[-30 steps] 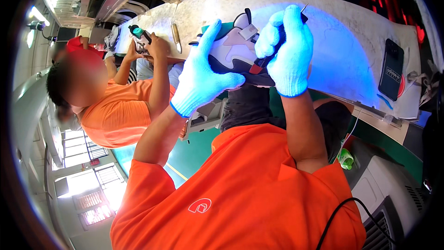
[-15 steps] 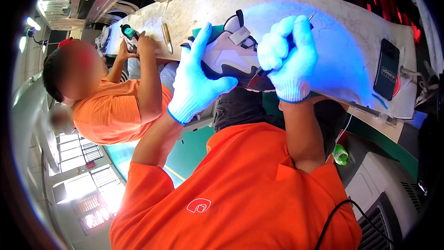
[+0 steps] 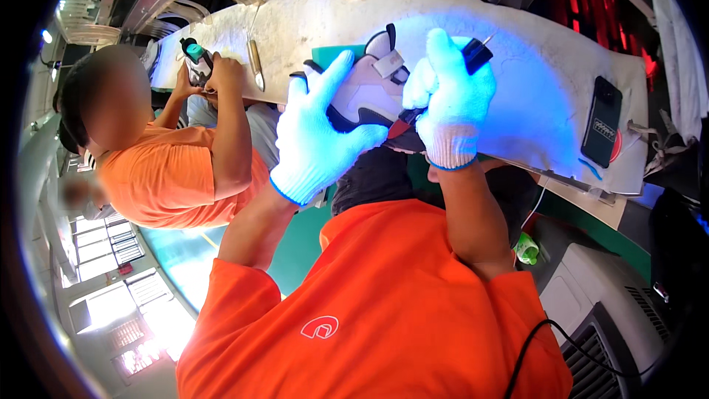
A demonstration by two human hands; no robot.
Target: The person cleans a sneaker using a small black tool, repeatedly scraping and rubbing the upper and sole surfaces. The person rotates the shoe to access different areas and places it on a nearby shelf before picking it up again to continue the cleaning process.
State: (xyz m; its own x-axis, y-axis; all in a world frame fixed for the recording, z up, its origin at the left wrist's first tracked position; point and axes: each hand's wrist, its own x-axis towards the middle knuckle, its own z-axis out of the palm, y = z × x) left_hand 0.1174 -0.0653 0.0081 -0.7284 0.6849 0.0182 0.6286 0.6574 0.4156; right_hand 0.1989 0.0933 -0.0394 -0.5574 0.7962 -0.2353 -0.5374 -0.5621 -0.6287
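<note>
A sneaker (image 3: 362, 96) in pale pink, white and black lies on its side at the table's near edge, under blue light. My left hand (image 3: 316, 129), in a white knit glove, grips its left end, with the thumb along the lower side. My gloved right hand (image 3: 452, 92) is closed round a black tool (image 3: 476, 55) at the shoe's right end. A thin metal pin sticks out of the tool's upper end. Below the fist, a dark part with a red end (image 3: 399, 128) meets the shoe near the sole; the fist hides whether it belongs to the same tool.
The worn pale table (image 3: 546, 52) carries a black phone (image 3: 602, 122) and a small blue strip (image 3: 590, 168) at right. A wooden-handled knife (image 3: 255, 65) lies to the left. Beyond it, a co-worker in orange (image 3: 173, 170) handles another shoe (image 3: 198, 63). A grey-white machine (image 3: 613, 303) stands low at right.
My right hand has turned, bringing the tool's black upper end into sight. The red end remains by the sole. My left hand keeps its hold, and the whole view has shifted slightly.
</note>
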